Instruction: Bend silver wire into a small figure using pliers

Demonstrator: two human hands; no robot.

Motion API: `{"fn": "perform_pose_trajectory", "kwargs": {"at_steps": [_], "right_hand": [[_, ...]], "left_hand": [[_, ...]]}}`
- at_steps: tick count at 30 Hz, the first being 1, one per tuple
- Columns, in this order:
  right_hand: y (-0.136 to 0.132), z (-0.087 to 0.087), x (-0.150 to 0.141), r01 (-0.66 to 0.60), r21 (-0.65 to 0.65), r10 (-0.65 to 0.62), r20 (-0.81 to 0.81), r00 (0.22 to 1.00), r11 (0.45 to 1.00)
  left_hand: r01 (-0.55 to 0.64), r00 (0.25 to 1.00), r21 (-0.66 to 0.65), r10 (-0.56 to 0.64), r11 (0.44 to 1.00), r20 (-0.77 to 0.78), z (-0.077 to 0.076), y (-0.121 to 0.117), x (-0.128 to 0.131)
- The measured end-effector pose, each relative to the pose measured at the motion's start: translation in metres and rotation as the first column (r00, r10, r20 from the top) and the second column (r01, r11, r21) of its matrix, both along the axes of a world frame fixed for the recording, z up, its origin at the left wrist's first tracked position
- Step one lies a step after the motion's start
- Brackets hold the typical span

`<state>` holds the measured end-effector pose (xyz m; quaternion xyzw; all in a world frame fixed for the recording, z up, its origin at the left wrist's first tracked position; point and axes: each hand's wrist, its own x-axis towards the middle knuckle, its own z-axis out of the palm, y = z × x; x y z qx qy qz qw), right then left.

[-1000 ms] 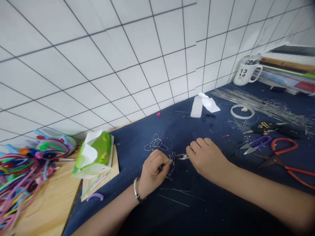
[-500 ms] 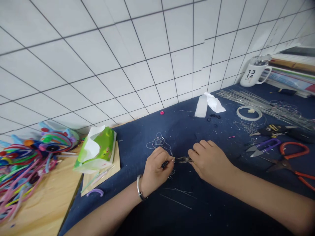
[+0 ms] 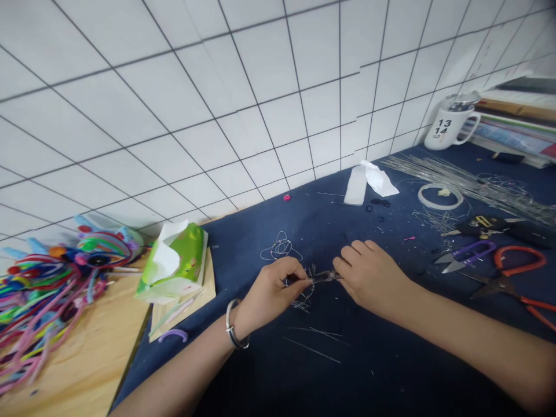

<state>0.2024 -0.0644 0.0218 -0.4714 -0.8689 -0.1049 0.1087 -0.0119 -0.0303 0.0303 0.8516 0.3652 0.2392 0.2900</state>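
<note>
Left hand had just turned flatter, so more bent wire showed | it pinched the bent wire tight | right hand gripped small pliers, tips by the wire | bent wire was mid-bench, between hands | wire loops lay far, red-handled scissors right

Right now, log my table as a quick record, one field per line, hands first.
left hand: pinching thin wire
right hand: holding pliers, tips at the left fingertips
cutting tools: purple-handled scissors, red-handled cutters, right side
wire stock: long bundle, in front of the mug
tissues: green pack, left side
</note>
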Motion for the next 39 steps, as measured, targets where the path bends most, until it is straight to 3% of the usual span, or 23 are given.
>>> {"fn": "perform_pose_trajectory", "kwargs": {"at_steps": [7,14,21,26,32,39], "right_hand": [[0.004,0.002,0.0,-0.008,-0.019,0.007,-0.047,0.999,1.0],[0.002,-0.001,-0.003,-0.024,-0.122,0.014,-0.089,0.996,0.992],[0.001,0.001,-0.001,-0.047,-0.25,0.007,-0.156,0.988,0.967],[0.004,-0.001,0.006,-0.119,-0.434,0.023,-0.221,0.975,0.893],[0.003,0.0,0.006,-0.093,-0.365,0.018,-0.205,0.979,0.927],[0.004,0.0,0.01,-0.11,-0.426,0.009,-0.231,0.973,0.898]], "left_hand": [[0.12,0.991,-0.074,-0.114,0.99,0.072,0.014,0.006,-0.007],[0.049,0.999,-0.013,-0.048,0.999,0.015,0.012,0.0,-0.004],[0.069,0.998,0.049,-0.07,0.996,0.006,0.011,-0.004,-0.002],[0.177,0.984,0.04,-0.177,0.983,0.003,0.011,-0.004,-0.003],[0.327,0.944,0.023,-0.326,0.945,-0.05,0.008,0.0,-0.004],[0.412,0.911,0.037,-0.411,0.911,-0.035,-0.001,0.007,-0.004]]}}
